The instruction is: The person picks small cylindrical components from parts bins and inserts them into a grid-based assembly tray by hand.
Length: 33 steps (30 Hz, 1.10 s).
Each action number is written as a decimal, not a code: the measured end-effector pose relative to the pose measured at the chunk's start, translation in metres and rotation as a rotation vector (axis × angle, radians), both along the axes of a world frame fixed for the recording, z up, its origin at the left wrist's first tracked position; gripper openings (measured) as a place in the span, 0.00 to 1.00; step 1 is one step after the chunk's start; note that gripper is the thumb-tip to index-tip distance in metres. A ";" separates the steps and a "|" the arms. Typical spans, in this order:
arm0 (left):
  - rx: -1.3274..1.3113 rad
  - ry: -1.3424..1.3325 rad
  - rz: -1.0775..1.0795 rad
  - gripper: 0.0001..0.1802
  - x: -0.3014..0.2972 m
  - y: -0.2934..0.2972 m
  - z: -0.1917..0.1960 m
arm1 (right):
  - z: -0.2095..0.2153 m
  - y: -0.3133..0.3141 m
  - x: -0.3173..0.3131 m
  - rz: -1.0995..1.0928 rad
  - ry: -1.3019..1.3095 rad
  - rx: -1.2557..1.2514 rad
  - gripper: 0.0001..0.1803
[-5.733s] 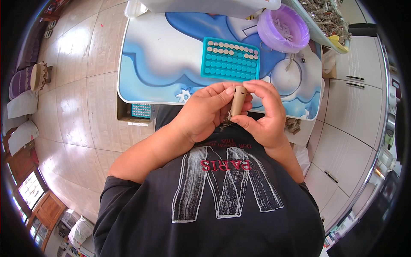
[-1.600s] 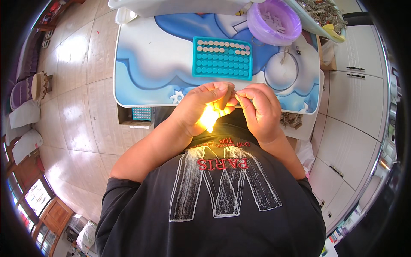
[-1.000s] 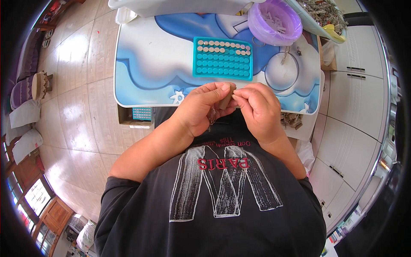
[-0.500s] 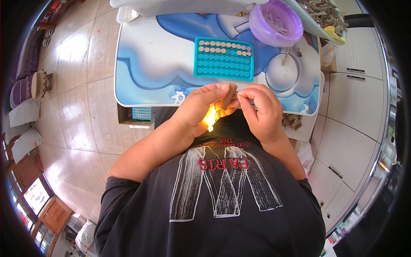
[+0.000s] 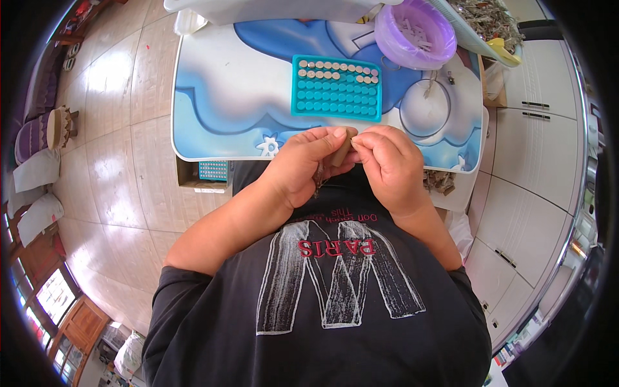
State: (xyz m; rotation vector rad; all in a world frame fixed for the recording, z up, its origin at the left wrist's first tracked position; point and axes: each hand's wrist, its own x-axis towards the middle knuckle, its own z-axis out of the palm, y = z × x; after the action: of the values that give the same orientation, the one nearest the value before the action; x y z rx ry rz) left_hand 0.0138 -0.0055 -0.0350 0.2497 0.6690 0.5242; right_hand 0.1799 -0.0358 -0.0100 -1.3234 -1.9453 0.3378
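Note:
Just past the table's near edge, my left hand (image 5: pixel 306 155) is closed around a brown, blunt-ended piece (image 5: pixel 340 152), thumb on top. A small dark tangle of strands (image 5: pixel 318 177) hangs below that palm, unlit. My right hand (image 5: pixel 392 161) pinches with thumb and forefinger right at the brown piece's end; whatever lies between the fingertips is too small or hidden to make out. Beyond both hands lies a teal tray (image 5: pixel 336 117) on the table. Pale round pieces (image 5: pixel 327 66) fill its far row and most of the second, which has a gap; the nearer rows hold none.
A blue-and-white patterned table (image 5: pixel 219 122) spreads before me. At its far right stands a purple lined tub (image 5: pixel 418 61) of white pieces, beside a bin heaped with tangled strands (image 5: pixel 487 22). Below the left edge, an open box holds another teal tray (image 5: pixel 213 170). White cabinets (image 5: pixel 535 148) line the right.
The bright yellow glow under my left hand has gone out. My right fingertips have moved slightly left against the brown piece, and the thin pin-like thing between them no longer shows.

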 end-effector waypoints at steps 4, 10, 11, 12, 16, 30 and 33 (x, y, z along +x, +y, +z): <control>0.009 -0.023 0.015 0.15 0.001 0.000 -0.004 | -0.005 -0.002 -0.002 -0.051 0.043 0.005 0.08; 0.027 -0.001 0.003 0.15 0.001 0.001 0.000 | -0.007 -0.001 -0.002 -0.047 0.035 0.033 0.08; 0.028 -0.001 0.002 0.15 0.000 0.001 -0.001 | -0.007 0.000 -0.002 -0.037 0.023 0.048 0.08; 0.031 -0.010 0.000 0.15 0.000 0.001 -0.003 | -0.006 0.001 -0.003 -0.027 0.010 0.062 0.08; 0.081 -0.073 -0.011 0.15 0.000 0.001 -0.007 | -0.009 0.000 -0.001 -0.030 0.015 0.062 0.07; 0.002 0.040 0.003 0.16 0.005 0.000 0.004 | -0.014 -0.001 0.002 0.019 0.068 0.054 0.08; -0.002 0.020 -0.040 0.16 0.005 0.001 0.010 | -0.009 -0.010 0.003 -0.113 0.489 -0.281 0.11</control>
State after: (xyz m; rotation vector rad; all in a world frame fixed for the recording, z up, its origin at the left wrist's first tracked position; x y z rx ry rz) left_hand 0.0192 -0.0043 -0.0251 0.2665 0.6828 0.4834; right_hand 0.1828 -0.0456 -0.0191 -1.3627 -1.4445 0.8192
